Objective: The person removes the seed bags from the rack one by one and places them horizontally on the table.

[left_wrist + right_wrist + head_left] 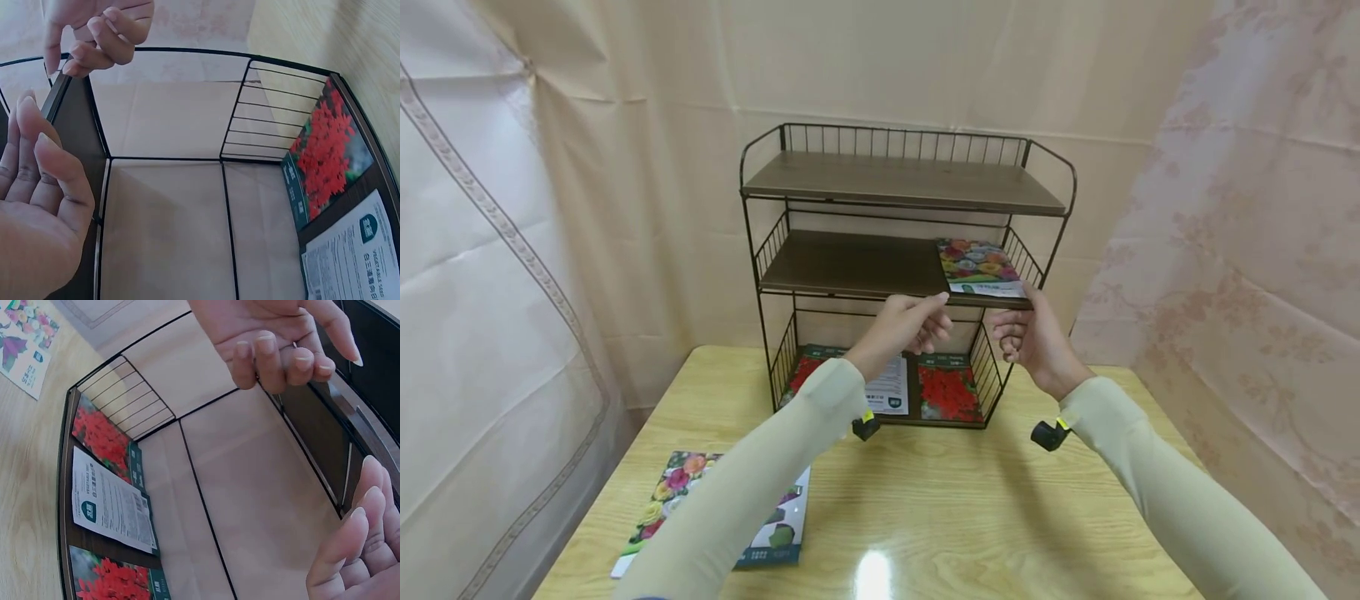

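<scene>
A seed packet with multicoloured flowers (977, 262) lies flat at the right end of the middle shelf (857, 262) of a black wire rack. My left hand (904, 329) is at that shelf's front edge, its thumb at the packet's near left corner and its other fingers loosely bent below the board. At the near right corner, my right hand (1037, 337) has its thumb against the packet, fingers relaxed under the shelf. Both wrist views show the palms and bent fingers with nothing enclosed; the packet is hidden there.
On the bottom shelf lie a red-flower packet (950, 392), a white text-side packet (891, 387) and another red-flower packet (103, 434). A rose-pictured packet (673, 492) and a packet with vegetable pictures (782, 529) lie on the wooden table (955, 508), partly behind my left sleeve.
</scene>
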